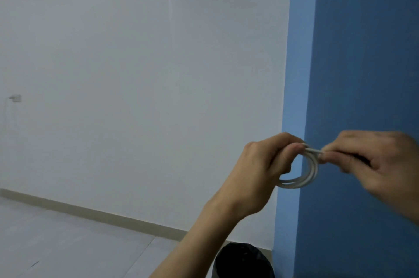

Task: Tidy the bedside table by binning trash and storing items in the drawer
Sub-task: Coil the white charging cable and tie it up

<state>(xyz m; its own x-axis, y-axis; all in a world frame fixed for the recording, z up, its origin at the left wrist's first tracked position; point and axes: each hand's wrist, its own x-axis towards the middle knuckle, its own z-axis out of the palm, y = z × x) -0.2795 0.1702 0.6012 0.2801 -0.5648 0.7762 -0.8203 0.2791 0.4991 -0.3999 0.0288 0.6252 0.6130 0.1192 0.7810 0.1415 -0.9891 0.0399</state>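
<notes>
While white cable coil point(313, 170) hangs mid-air between both grips, I read step as winding cable up for drawer storage. Left grip point(258, 171) clenched round coil's upper side, loops hanging below fingers. Right grip point(371, 160) pinching loose cable end just beside coil top. Bench and drawer out of view; black-lined bin point(242, 260) low, beside left forearm. Next move, I judge: tuck end round loops so coil holds, then turn toward drawer.
</notes>
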